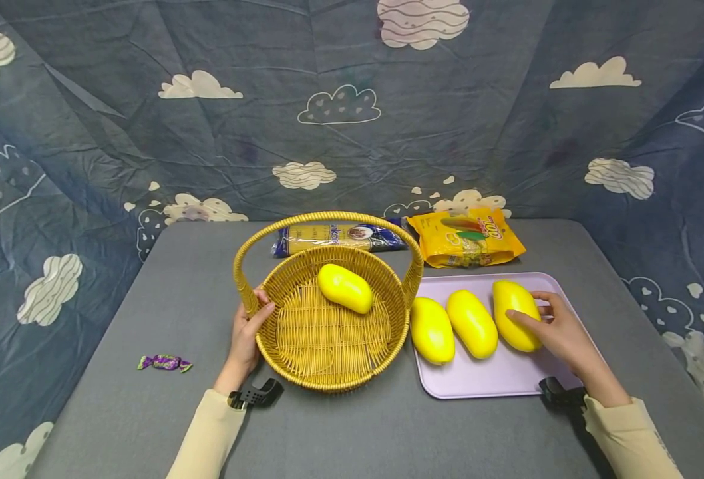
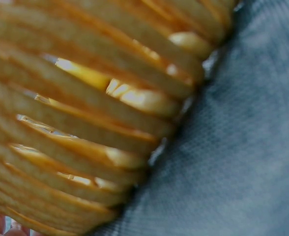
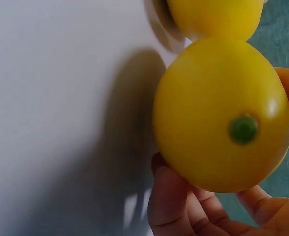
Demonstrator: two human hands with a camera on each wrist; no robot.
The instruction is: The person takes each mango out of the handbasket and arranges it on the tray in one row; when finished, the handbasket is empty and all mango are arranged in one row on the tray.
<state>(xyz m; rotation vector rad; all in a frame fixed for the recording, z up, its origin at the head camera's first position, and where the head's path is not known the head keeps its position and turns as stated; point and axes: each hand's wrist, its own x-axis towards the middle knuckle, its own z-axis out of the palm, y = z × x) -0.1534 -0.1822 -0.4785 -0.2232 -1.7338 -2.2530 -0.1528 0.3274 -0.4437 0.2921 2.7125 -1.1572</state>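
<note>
A round wicker basket (image 1: 334, 372) with a tall arched handle stands mid-table, one yellow mango (image 1: 345, 288) lying inside. My left hand (image 1: 246, 339) grips its left side by the handle's base, thumb over the rim. In the left wrist view the woven basket wall (image 2: 85, 108) fills much of the picture. On the right, my right hand (image 1: 563, 330) holds the rightmost mango (image 1: 516, 315) between thumb and fingers, over a lilac tray (image 1: 520, 386). The held mango (image 3: 218, 118) shows its green stem spot in the right wrist view. Two more mangoes, a middle one (image 1: 472, 324) and a left one (image 1: 432, 330), lie on the tray.
Behind the basket lies a blue and yellow pasta packet (image 1: 340, 238). An orange-yellow snack bag (image 1: 468, 238) sits behind the tray. A purple wrapped candy (image 1: 165, 362) lies at the left on the grey table (image 1: 352, 439). A cloud-print curtain (image 1: 256, 153) hangs behind.
</note>
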